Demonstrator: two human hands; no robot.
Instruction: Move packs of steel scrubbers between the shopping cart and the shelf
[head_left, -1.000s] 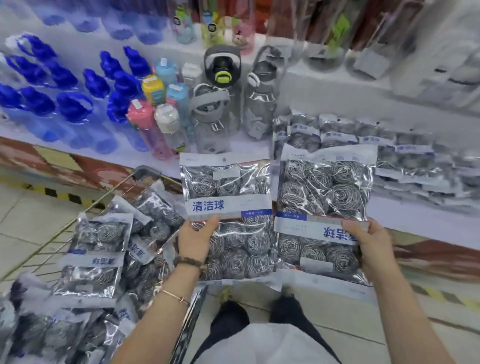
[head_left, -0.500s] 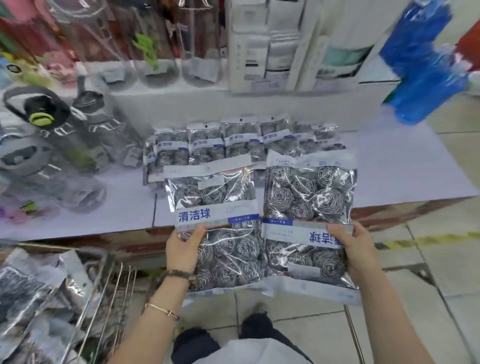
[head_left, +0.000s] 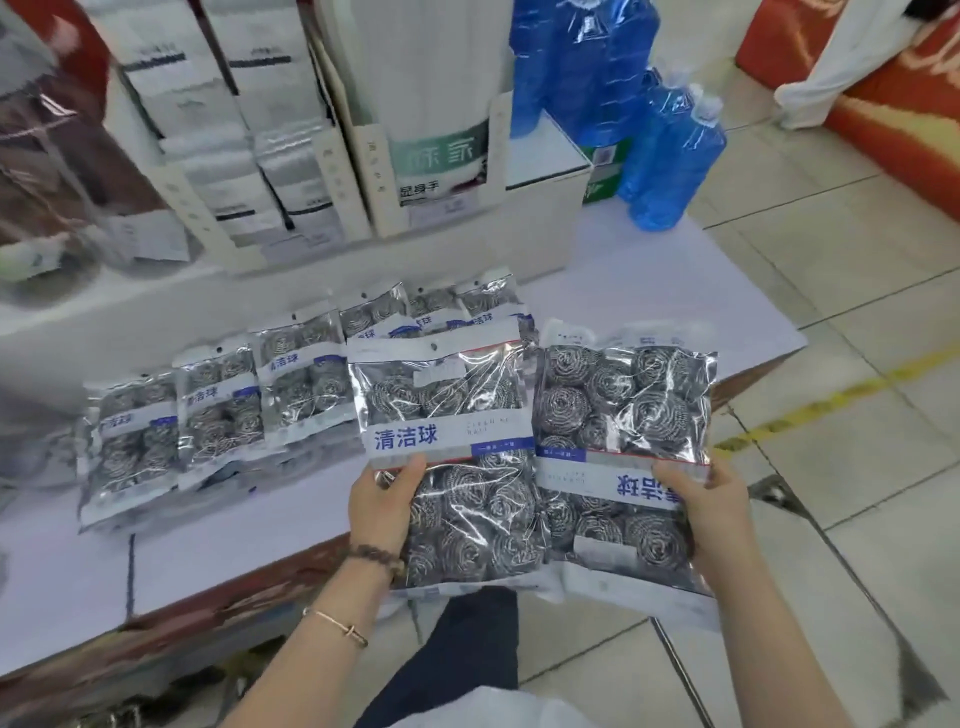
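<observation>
The shelf (head_left: 234, 525) now faces you, cart gone from view. Your left grip (head_left: 382, 506) and right grip (head_left: 719, 514) each clasp a pack (head_left: 447, 415) for 10 o'clock.

Both bare forearms were stretched forward from the bottom of the view, side by side and a little apart. The left hand (head_left: 382, 506) gripped a scrubber pack (head_left: 441, 395) at its lower left edge, thumb laid across the front, fingers hidden behind. The right hand (head_left: 711, 512) held a second pack (head_left: 623, 400) by its lower right side, thumb likewise on top. A bead bracelet (head_left: 376, 553) circled the left wrist, with a thin bangle (head_left: 337, 626) lower on the forearm.
</observation>
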